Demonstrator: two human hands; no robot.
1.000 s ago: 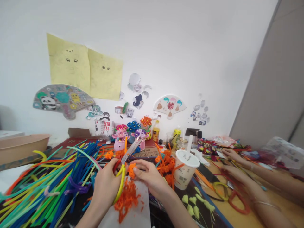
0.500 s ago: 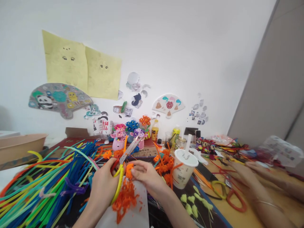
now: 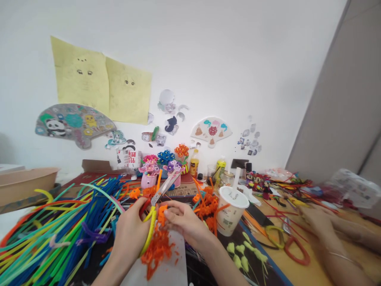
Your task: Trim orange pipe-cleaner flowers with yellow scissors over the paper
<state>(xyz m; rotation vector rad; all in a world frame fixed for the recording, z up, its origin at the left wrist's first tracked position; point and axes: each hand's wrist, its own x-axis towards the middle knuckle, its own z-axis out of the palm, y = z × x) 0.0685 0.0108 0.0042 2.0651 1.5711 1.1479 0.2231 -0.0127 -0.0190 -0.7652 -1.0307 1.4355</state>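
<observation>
Clamping yellow scissors [image 3: 152,216] w/ left hand [image 3: 131,234] grip; pinching orange pipe-cleaner piece [image 3: 161,211] steady at 3 o'clock w/ right hand [image 3: 183,222] grip.

The scissors [image 3: 162,191] have glossy yellow plastic handles and shiny metal blades; the orange pipe-cleaner piece [image 3: 162,212] looks fuzzy and matt.

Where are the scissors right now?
Head view, low centre: the yellow-handled scissors are gripped in the left hand, blades pointing up and to the right, right beside the orange piece pinched by the right hand.
</observation>
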